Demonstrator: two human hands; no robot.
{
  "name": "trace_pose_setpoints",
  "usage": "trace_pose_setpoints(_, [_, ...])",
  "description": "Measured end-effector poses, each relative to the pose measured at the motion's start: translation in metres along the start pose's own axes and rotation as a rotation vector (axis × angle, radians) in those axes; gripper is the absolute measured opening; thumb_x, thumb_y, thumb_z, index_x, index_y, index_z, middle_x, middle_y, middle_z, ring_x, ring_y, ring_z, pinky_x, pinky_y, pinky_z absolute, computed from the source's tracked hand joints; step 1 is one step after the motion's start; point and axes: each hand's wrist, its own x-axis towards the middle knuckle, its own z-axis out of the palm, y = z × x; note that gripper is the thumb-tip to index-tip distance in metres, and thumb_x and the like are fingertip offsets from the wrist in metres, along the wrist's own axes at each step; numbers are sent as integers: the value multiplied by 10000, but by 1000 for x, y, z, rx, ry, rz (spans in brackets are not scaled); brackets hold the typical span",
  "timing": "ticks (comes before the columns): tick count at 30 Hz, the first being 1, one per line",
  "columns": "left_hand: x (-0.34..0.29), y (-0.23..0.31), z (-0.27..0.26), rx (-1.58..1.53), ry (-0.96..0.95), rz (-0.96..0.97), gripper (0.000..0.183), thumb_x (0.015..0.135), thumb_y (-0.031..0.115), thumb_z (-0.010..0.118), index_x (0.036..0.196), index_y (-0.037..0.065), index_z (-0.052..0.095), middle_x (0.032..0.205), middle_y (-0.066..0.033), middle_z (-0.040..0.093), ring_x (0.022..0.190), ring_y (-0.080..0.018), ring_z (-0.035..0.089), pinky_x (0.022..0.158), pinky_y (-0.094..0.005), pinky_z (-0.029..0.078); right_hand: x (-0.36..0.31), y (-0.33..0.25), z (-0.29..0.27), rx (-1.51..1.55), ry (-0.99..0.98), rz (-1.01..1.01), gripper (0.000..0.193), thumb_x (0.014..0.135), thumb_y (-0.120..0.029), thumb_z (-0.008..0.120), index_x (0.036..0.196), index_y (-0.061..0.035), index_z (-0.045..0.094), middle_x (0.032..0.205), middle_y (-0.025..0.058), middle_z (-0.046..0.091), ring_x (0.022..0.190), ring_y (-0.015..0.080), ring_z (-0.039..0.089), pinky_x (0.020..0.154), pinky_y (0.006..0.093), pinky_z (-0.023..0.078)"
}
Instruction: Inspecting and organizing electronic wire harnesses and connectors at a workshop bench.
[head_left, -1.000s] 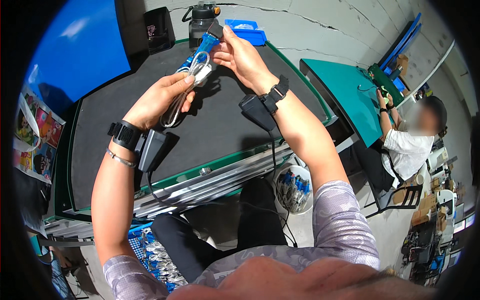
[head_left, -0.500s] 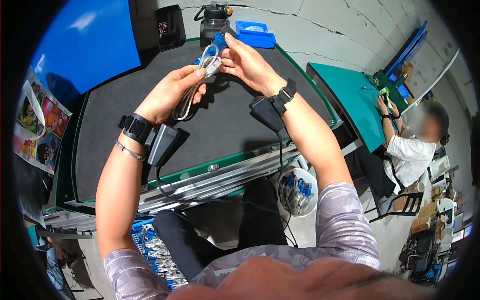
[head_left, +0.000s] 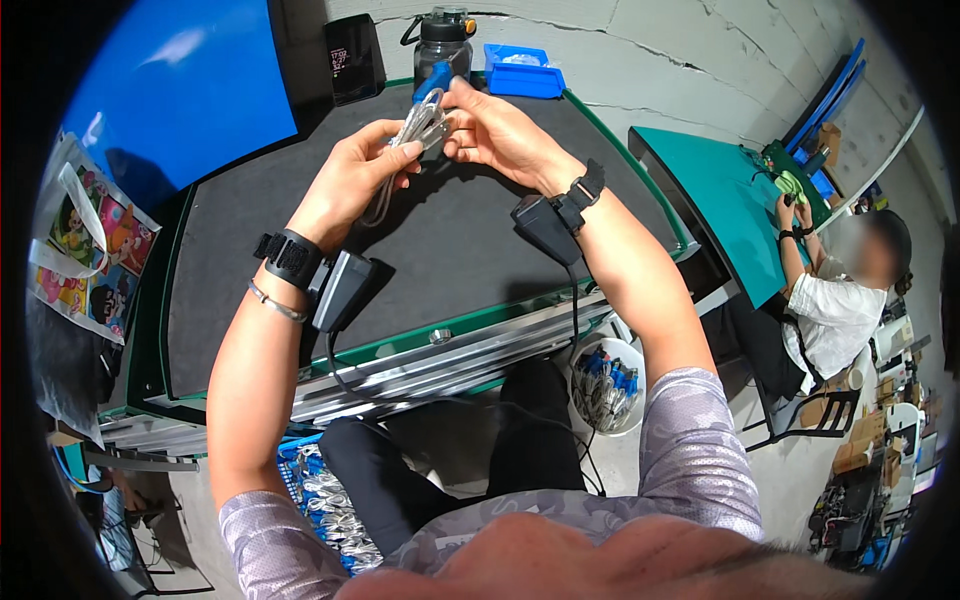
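A bundled clear-grey cable (head_left: pixel 425 122) with a blue plug end (head_left: pixel 434 80) is held up over the dark work mat (head_left: pixel 460 255). My left hand (head_left: pixel 352 172) is closed around the bundle, its thumb across the strands; a loop hangs below the fingers. My right hand (head_left: pixel 508 140) is at the bundle's right side, fingers curled, with thumb and forefinger at the cable just under the blue plug. How firmly the right fingertips grip is partly hidden. Both wrists wear black straps with dark boxes.
A dark water bottle (head_left: pixel 443 45), a blue tray (head_left: pixel 523 75) and a dark display (head_left: pixel 354 60) stand at the back. A white bucket (head_left: pixel 632 420) and a blue basket (head_left: pixel 300 440) hold similar cables. A co-worker (head_left: pixel 835 305) sits right, at a green table (head_left: pixel 690 190).
The blue plug now points more upright, and my right fingertips have moved down from its end to the cable beside it. My left hand keeps its hold. The whole view has shifted slightly.
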Motion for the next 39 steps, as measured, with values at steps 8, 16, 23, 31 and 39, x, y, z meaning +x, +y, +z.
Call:
trace_pose_setpoints(8, [1, 1, -4, 10, -43, -1, 372, 963, 254, 616, 1251, 26, 562, 954, -17, 632, 847, -71, 560, 790, -216, 461, 3, 8, 1, -192, -15, -149, 356, 939, -290, 652, 1192, -52, 574, 956, -1, 633, 783, 61, 595, 764, 216, 510])
trace_pose_setpoints(16, [-1, 13, -15, 136, 188, 166, 411, 946, 248, 642, 1278, 14, 580, 961, -25, 658, 838, -74, 542, 776, -220, 445, 4, 5, -11, -85, 80, -254, 377, 970, -327, 600, 1235, -60, 582, 986, 10, 640, 842, 83, 625, 785, 215, 501])
trace_pose_setpoints(23, [9, -4, -38, 563, 320, 159, 384, 901, 211, 686, 1221, 8, 623, 876, -40, 688, 766, -86, 589, 727, -248, 474, 14, 20, -26, -255, 193, -151, 329, 953, -329, 624, 1148, -64, 618, 938, 3, 653, 798, 51, 600, 686, 192, 466])
trace_pose_setpoints(31, [11, -20, -46, 971, 136, 4, 552, 776, 273, 787, 1261, 103, 584, 1030, -164, 690, 972, -297, 663, 842, -376, 504, 12, 27, -24, -476, 16, 100, 338, 959, -300, 610, 1153, -23, 607, 995, 35, 647, 824, 83, 636, 747, 205, 505])
trace_pose_setpoints(39, [9, -16, -45, 902, 163, -30, 499, 765, 152, 768, 1230, 86, 599, 920, -145, 689, 873, -265, 669, 786, -351, 502, 15, 32, -27, -435, 7, 102, 352, 966, -294, 601, 1175, -12, 616, 986, 39, 652, 829, 93, 644, 756, 207, 510])
